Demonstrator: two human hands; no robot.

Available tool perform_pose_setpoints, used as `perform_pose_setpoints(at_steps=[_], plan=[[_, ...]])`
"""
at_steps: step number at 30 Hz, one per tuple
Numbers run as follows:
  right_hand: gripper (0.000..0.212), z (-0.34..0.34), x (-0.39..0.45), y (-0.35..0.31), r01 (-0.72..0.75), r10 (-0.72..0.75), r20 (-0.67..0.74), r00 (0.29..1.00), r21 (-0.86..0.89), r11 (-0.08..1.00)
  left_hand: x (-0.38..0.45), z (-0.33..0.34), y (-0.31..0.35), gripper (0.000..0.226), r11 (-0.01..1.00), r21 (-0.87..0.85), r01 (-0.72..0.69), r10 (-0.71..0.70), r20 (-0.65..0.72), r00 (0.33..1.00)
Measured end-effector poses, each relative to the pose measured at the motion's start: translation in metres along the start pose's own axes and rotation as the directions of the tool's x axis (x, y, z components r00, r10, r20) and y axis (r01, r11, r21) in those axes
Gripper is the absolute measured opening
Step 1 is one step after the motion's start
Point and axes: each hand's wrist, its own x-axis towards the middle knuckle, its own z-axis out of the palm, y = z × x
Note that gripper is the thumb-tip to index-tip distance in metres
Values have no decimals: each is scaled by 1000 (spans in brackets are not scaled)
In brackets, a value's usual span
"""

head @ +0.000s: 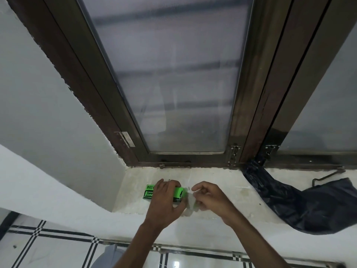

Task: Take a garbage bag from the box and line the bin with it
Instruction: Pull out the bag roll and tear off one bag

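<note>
A small green garbage-bag box (pixel 149 191) lies on the pale window sill (pixel 218 182). My left hand (pixel 166 198) covers the box's middle and grips it from above. My right hand (pixel 208 196) sits just right of the box's open end, fingers pinched on a thin, pale, see-through bag (pixel 191 202) that shows between the two hands. How much of the bag is out of the box is hard to tell. No bin is in view.
A crumpled black plastic bag (pixel 301 206) hangs over the sill at the right. A frosted window in a dark brown frame (pixel 249 93) rises behind the sill, with a latch (pixel 234 153). White wall at left; tiled wall (pixel 58 248) below.
</note>
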Motion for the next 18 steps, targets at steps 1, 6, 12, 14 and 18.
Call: perform_pose_setpoints(at_steps=[1,6,12,14,18], plan=[[13,-1,-2,-4,-15,10,43,999,122,992,-1,-1,-1,33,1000,-18,-22,22,7,1000],[13,3,-2,-4,65,-85,135,987,151,986,-4,-6,-6,53,995,-94,-44,56,124,991],[15,15,6,8,65,-74,41,996,184,981,-5,-3,-11,57,995,-87,-55,66,126,990],[22,17,6,7,50,-56,29,998,183,982,-4,-3,-11,56,994,-87,-66,76,115,990],[22,21,5,3,4,-9,33,999,171,985,-4,-2,-11,56,994,-88,-67,78,124,989]])
